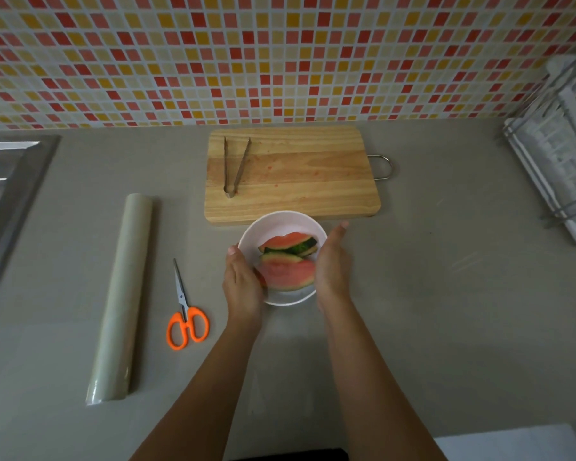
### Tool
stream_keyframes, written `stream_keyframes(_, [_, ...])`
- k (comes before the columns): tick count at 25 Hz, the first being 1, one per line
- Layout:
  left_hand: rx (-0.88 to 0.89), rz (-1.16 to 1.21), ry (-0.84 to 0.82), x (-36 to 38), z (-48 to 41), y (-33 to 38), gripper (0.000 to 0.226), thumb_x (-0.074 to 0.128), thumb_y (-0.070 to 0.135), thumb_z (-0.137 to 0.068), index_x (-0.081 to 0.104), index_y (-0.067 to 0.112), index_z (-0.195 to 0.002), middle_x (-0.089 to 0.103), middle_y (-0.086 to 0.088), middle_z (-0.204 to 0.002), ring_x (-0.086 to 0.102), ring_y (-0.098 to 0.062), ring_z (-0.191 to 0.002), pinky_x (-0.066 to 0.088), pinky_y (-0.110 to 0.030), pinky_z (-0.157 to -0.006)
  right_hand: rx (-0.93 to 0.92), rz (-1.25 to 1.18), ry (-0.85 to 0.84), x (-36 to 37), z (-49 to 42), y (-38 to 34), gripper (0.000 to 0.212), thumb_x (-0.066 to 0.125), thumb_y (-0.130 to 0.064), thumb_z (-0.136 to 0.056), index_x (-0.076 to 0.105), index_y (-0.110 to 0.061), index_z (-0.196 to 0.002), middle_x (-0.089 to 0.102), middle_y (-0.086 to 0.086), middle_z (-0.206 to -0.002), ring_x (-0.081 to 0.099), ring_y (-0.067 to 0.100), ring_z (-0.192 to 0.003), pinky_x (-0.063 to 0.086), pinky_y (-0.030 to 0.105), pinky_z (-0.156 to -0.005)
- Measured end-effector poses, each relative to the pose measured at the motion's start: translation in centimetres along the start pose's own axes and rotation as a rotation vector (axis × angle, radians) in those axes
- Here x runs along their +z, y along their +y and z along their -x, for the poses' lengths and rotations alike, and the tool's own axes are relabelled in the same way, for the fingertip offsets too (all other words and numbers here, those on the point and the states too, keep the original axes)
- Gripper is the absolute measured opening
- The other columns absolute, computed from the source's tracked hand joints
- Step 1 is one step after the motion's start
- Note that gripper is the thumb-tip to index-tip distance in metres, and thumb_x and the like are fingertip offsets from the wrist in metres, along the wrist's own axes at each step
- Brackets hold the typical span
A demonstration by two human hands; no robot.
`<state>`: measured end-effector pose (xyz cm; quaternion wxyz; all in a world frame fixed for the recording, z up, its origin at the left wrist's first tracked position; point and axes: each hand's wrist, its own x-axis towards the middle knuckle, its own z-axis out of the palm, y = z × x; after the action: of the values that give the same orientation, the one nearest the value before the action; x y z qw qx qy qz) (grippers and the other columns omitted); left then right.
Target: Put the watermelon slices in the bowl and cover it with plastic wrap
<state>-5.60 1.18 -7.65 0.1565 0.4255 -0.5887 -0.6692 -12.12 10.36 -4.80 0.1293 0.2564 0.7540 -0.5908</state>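
Cupping the bowl [280, 224] of watermelon slices [288, 272] on the desk [446, 294], left hand [243, 277] and right hand [333, 264] press straight, closed-together fingers [338, 232] against its sides; an uneven push could tip it, spilling slices.

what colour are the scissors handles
Orange, on the scissors left of the bowl; clearest in the head view.

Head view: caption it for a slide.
Left hand and right hand flank the bowl of watermelon slices, roll and scissors alongside.
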Motion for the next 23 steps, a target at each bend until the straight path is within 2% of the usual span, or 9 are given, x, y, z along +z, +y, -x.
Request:
stream_keyframes(2, [-0.001, 0.016, -0.021, 0.0, 0.0, 0.1, 0.042, 0.022, 0.05, -0.098, 0.056, 0.034, -0.116, 0.06, 0.014, -0.102, 0.056, 0.002, -0.095, 0.039, -0.017, -0.078, 0.044, 0.045, 0.011, 0.1, -0.2, -0.2, 0.075, 0.009, -0.068, -0.085, 0.064, -0.017, -0.074, 0.062, 0.01, -0.092, 0.058, 0.025, -0.088, 0.046, 0.039, -0.087])
stream_keyframes(3, [-0.012, 0.012, -0.033, 0.1, -0.1, 0.1, 0.047, 0.022, 0.05, -0.098, 0.054, 0.028, -0.125, 0.059, 0.009, -0.11, 0.056, -0.005, -0.102, 0.039, -0.02, -0.083, 0.067, 0.02, -0.01, 0.0, -0.2, 0.0, 0.075, 0.009, -0.068, -0.085, 0.064, -0.018, -0.076, 0.063, 0.01, -0.093, 0.059, 0.024, -0.087, 0.045, 0.038, -0.085])
stream_keyframes(5, [-0.044, -0.031, -0.047, 0.3, -0.4, 0.4, 0.055, 0.022, 0.052, -0.098, 0.047, 0.022, -0.137, 0.052, 0.007, -0.121, 0.05, -0.011, -0.113, 0.037, -0.025, -0.091, 0.115, -0.058, -0.043, -0.4, -0.2, 0.4, 0.07, 0.01, -0.067, -0.087, 0.056, -0.02, -0.064, 0.059, 0.002, -0.075, 0.054, 0.014, -0.069, 0.04, 0.031, -0.071])
stream_keyframes(9, [-0.157, 0.109, -0.268, -0.2, -1.0, 0.8, 0.064, 0.018, 0.058, -0.095, 0.059, 0.018, -0.124, 0.065, -0.01, -0.12, 0.06, -0.024, -0.112, 0.045, -0.04, -0.101, 0.056, 0.12, -0.061, -1.6, -0.4, 0.8, 0.075, 0.002, -0.064, -0.087, 0.054, -0.014, -0.068, 0.053, 0.0, -0.072, 0.048, 0.016, -0.065, 0.031, 0.029, -0.073])
stream_keyframes(11, [-0.118, 0.256, -0.367, -0.9, -0.9, 1.1, 0.067, 0.014, 0.054, -0.098, 0.057, 0.01, -0.124, 0.063, -0.011, -0.122, 0.059, -0.021, -0.113, 0.044, -0.037, -0.101, -0.038, 0.242, -0.091, -2.4, -0.9, 0.6, 0.079, -0.001, -0.064, -0.087, 0.059, -0.013, -0.079, 0.057, 0.003, -0.079, 0.051, 0.02, -0.072, 0.032, 0.031, -0.075])
stream_keyframes(14, [-0.011, -0.03, -0.144, -2.2, -1.4, 1.3, 0.047, 0.028, 0.042, -0.1, 0.059, 0.014, -0.122, 0.056, -0.006, -0.127, 0.052, -0.019, -0.117, 0.037, -0.039, -0.106, -0.095, 0.304, -0.128, -4.2, -1.9, 0.8, 0.08, 0.0, -0.06, -0.089, 0.066, -0.015, -0.09, 0.067, 0.013, -0.097, 0.059, 0.031, -0.094, 0.04, 0.036, -0.085])
stream_keyframes(16, [-0.026, -0.145, -0.048, -3.3, -1.5, 1.5, 0.033, 0.04, 0.034, -0.096, 0.066, 0.018, -0.109, 0.065, -0.007, -0.12, 0.062, -0.021, -0.107, 0.048, -0.041, -0.096, -0.059, 0.124, -0.279, -5.2, -1.9, 1.2, 0.065, 0.012, -0.053, -0.094, 0.068, -0.024, -0.083, 0.07, 0.011, -0.099, 0.065, 0.026, -0.094, 0.048, 0.037, -0.087])
stream_keyframes(19, [-0.12, -0.083, -0.205, -3.5, -1.0, 1.9, 0.026, 0.048, 0.027, -0.092, 0.073, 0.017, -0.092, 0.074, -0.011, -0.098, 0.071, -0.023, -0.086, 0.056, -0.035, -0.077, 0.002, -0.065, -0.442, -5.8, -1.7, 1.1, 0.028, 0.039, -0.023, -0.093, 0.066, -0.015, -0.091, 0.068, 0.015, -0.103, 0.066, 0.02, -0.083, 0.057, 0.027, -0.067])
stream_keyframes(23, [-0.064, -0.089, -0.234, -2.8, -1.2, 2.7, 0.022, 0.054, 0.017, -0.089, 0.074, 0.013, -0.098, 0.074, -0.01, -0.095, 0.071, -0.022, -0.087, 0.056, -0.034, -0.081, -0.047, -0.114, -0.47, -5.5, -2.6, 0.6, 0.023, 0.04, -0.01, -0.094, 0.062, -0.018, -0.097, 0.067, 0.008, -0.098, 0.065, 0.015, -0.08, 0.054, 0.018, -0.055])
